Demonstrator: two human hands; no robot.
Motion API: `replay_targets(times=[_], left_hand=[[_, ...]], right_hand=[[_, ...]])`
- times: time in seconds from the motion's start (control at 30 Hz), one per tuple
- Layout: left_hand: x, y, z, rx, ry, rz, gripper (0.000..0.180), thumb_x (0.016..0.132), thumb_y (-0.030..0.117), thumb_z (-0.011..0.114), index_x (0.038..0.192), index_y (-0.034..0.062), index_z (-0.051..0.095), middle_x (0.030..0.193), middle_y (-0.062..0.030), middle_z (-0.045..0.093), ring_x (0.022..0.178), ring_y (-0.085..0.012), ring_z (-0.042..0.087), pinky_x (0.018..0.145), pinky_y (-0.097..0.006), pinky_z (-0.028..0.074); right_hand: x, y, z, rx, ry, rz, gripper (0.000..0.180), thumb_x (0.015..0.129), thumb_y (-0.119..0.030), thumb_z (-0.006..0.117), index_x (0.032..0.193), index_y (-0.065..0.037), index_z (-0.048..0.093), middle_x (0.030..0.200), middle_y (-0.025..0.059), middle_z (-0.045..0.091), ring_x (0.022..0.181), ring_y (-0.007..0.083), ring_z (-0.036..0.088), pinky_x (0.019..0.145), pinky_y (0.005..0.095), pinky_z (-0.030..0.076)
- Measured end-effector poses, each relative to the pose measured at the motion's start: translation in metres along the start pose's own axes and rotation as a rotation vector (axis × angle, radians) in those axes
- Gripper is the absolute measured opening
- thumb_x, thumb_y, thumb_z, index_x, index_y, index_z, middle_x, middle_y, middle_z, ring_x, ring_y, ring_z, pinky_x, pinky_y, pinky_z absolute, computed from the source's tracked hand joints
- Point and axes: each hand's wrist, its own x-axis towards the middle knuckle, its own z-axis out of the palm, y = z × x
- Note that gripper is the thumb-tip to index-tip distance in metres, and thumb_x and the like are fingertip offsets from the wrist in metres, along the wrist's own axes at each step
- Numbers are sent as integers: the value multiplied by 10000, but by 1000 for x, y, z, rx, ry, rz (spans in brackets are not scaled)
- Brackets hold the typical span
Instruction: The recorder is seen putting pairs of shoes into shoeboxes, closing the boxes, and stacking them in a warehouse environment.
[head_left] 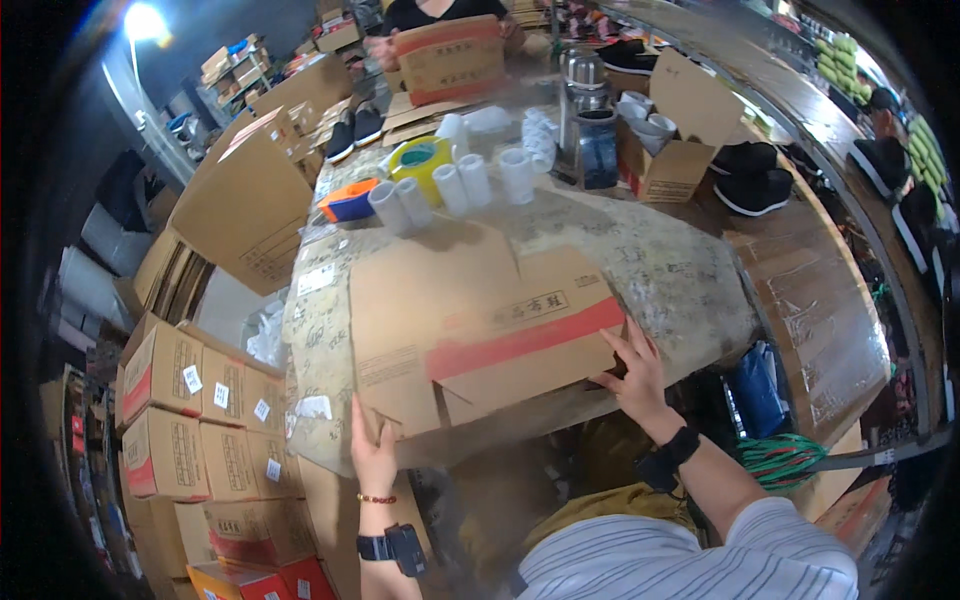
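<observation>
Cardboard dominates the head view: a flattened brown carton with a red stripe (480, 335) lies on the near half of the paper-covered tabletop (680, 275), its flaps spread and its near edge hanging just over the tabletop's front rim. Left hand (372, 455) comes up from below, fingers extended, pressed flat against the carton's near left corner, a beaded bracelet and a black wrist device on that forearm. Right hand (635, 375) sits at the carton's near right edge, fingers splayed over the cardboard and thumb tucked at the rim, gripping the flap lightly; a black band circles that wrist, and a striped sleeve (690, 560) fills the bottom of the picture. So the two hands are well apart, one on each near corner of the same carton. Beyond the carton, a row of white plastic cylinders (455, 185) stands across the middle of the tabletop, with a yellow roll of tape (420, 160) just behind them and an orange-and-blue tape dispenser (350, 200) to their left. An open small brown box (675, 140) holding more white pieces sits at the far right, a pair of black shoes (750, 175) beside it. At the far end another person holds up a red-striped carton (450, 60). Stacked brown boxes with white labels (190, 410) fill the floor at left.
</observation>
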Motion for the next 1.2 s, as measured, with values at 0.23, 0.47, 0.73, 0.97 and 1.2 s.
replay_targets(times=[0.23,0.47,0.73,0.97,1.2], left_hand=[[-9,-57,-5,-90,190,51,452,851,34,578,1270,-79,452,1248,-181,557,1108,-243,567,962,-369,438],[37,75,-36,-212,129,720,756,879,387,537,1403,-68,238,1311,-170,456,1226,-251,428,1038,-410,349],[113,82,-26,-719,-129,63,410,988,264,388,1346,64,396,1315,-95,461,1212,-218,454,1010,-352,374],[116,99,-2,-394,-57,-8,616,850,127,633,1377,36,328,1332,-159,437,1192,-271,469,997,-372,393],[110,115,12,208,-70,153,1008,622,-22,763,1440,52,179,1391,-209,358,1268,-299,382,1055,-385,335]], right_hand=[[12,-79,-21,402,67,-382,512,774,-128,686,1256,-73,523,1312,164,498,1184,322,501,995,437,396],[58,-109,-81,630,103,-269,468,814,44,547,1272,-43,503,1251,175,537,1158,321,530,958,359,442],[108,-166,-111,342,333,-768,347,711,-49,638,1050,-121,636,1079,84,588,1019,234,562,839,414,426],[164,-127,-11,354,-193,-364,222,751,-73,635,973,-75,637,954,116,603,986,312,566,842,418,465],[171,-102,-58,475,466,-614,171,783,-113,653,942,-56,626,1064,149,577,993,334,563,883,413,445]])
